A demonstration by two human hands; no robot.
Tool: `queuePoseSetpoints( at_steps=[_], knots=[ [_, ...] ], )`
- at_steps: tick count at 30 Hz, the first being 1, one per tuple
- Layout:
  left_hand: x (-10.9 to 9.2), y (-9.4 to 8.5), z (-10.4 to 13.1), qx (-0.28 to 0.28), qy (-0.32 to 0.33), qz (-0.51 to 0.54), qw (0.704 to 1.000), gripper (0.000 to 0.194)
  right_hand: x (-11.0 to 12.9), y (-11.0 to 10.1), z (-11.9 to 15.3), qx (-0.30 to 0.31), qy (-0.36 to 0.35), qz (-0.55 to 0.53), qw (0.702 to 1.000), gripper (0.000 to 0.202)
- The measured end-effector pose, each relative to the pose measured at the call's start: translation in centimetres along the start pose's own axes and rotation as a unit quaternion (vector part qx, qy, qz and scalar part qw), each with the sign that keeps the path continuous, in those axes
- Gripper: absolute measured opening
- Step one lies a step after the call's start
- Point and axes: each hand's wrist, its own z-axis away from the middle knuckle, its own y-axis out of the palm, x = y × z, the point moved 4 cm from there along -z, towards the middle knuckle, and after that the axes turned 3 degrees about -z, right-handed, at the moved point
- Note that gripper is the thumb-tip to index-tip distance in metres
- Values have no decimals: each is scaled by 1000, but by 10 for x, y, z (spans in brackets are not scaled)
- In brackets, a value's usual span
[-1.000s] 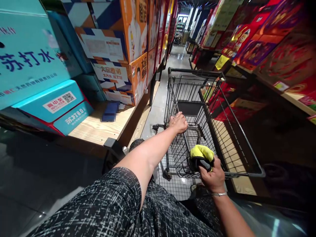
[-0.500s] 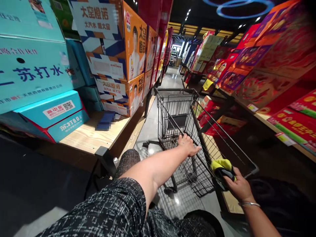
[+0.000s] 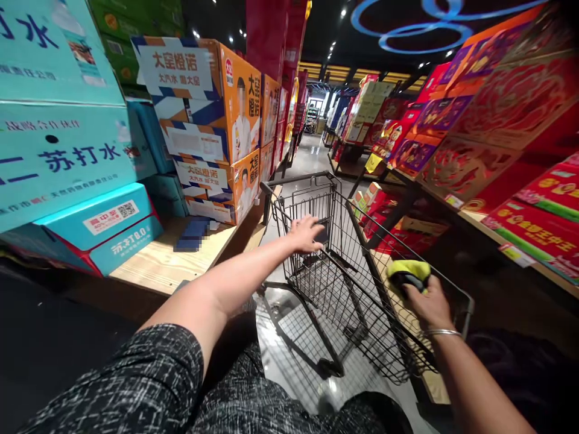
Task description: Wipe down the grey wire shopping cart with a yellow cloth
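A black wire shopping cart (image 3: 357,301) stands in the aisle in front of me, set at an angle. My left hand (image 3: 308,234) reaches out over the near side of its basket, fingers stretched and apart, holding nothing; whether it touches the wire I cannot tell. At the right end of the cart, my right hand (image 3: 432,304) is closed around a bunched yellow-green and black cloth (image 3: 409,271). The cloth is over the cart's right side. Part of it is hidden by my fingers.
At left, a wooden shelf (image 3: 181,265) bears teal boxes (image 3: 58,154), orange and blue cartons (image 3: 242,120) and a dark blue item (image 3: 192,234). Red gift boxes (image 3: 538,229) fill the shelves on the right. The grey aisle floor (image 3: 312,147) runs ahead between them.
The cart has shifted left and turned somewhat. My left hand has moved left and up with its fingers spread. My right hand still grips the cloth, in nearly the same place.
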Motion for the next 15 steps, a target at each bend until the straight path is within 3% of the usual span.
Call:
queuePoseSetpoints(
  at_steps=[3, 6, 11, 15],
  knots=[
    [40, -7, -15, 18, -41, -33, 998, 75, 47, 48, 42, 85, -7, 29, 996, 68],
    [53, 6, -22, 46, -47, -41, 997, 74, 64, 69, 67, 64, -25, 85, 994, 65],
    [46, 31, -18, 51, -33, -48, 997, 70, 40, 65, 70, 37, -65, 88, 993, 63],
    [18, 44, -13, 25, -22, -69, 997, 58, 6, 44, 60, 14, -68, 106, 992, 66]
  ],
)
